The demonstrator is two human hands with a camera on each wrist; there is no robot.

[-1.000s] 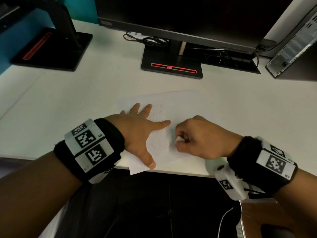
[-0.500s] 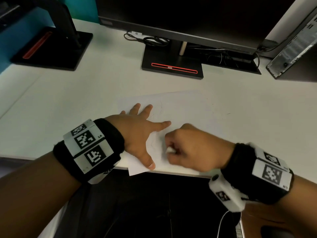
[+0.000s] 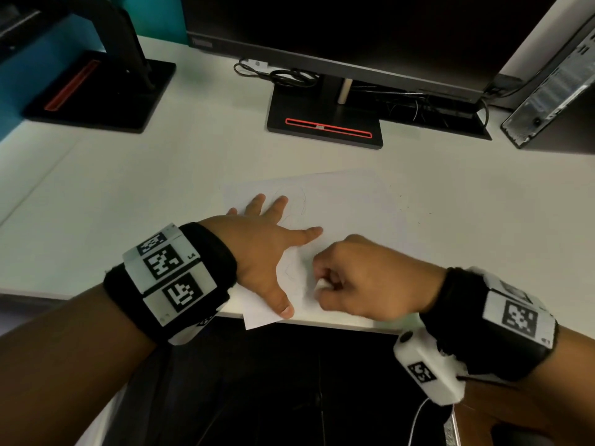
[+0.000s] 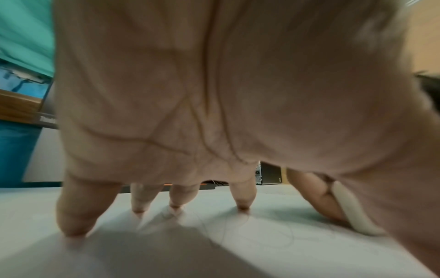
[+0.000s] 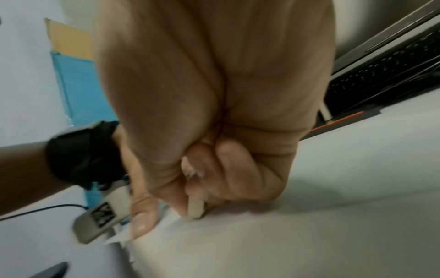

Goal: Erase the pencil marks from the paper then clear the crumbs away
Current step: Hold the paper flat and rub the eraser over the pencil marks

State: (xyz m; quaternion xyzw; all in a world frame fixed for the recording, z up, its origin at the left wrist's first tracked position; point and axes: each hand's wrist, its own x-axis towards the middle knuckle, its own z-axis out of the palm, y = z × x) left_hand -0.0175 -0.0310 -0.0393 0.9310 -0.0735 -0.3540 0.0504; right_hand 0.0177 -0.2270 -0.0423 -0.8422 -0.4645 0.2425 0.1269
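White paper lay at the near desk edge, its corner overhanging. The left hand pressed it flat, fingers spread wide. The right hand pinched the eraser on the marks; a hard stroke could probably crease the sheet.

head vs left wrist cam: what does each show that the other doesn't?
Head only: the whole paper with one corner past the desk edge, both wristbands, the monitor stand.

Left wrist only: the left hand's palm side, with the fingertips pressing on the sheet.

Both: the left hand spread on the paper, faint pencil marks, the right hand gripping the white eraser.
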